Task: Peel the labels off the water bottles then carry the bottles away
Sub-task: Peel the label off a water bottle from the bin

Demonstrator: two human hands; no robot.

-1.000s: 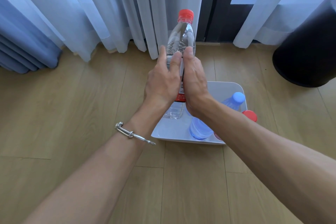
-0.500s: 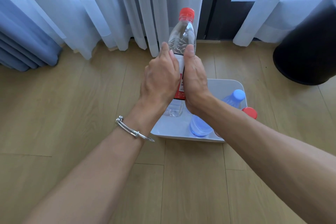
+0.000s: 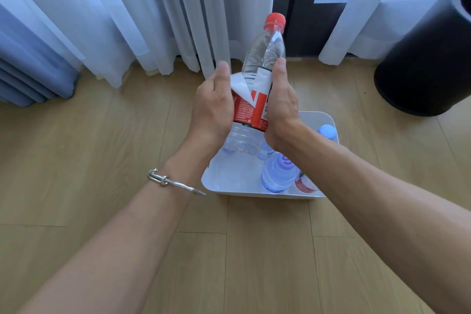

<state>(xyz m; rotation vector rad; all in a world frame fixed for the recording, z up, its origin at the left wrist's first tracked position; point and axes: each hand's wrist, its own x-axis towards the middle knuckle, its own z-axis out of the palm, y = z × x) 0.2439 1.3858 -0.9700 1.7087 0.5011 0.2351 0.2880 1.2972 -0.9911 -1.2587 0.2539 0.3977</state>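
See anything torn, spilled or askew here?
Only the red printed label on the clear red-capped plastic bottle: its top corner is peeled back, white underside showing, beside the left hand. No spill visible.

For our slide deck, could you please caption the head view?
Left hand and right hand grip a red-capped bottle over a white bin, label partly peeled.

1. Pale wood-plank floor (image 3: 76, 160), boards running away from the viewer.
2. A white plastic tub (image 3: 254, 192) sits on it at centre, holding a blue-capped water bottle (image 3: 279, 176) and a red-labelled bottle (image 3: 304, 183).
3. A black cylindrical bin (image 3: 420, 71) stands at far right, well apart from the tub.
4. White sheer curtains (image 3: 153, 33) and a blue curtain (image 3: 30, 79) reach the floor.
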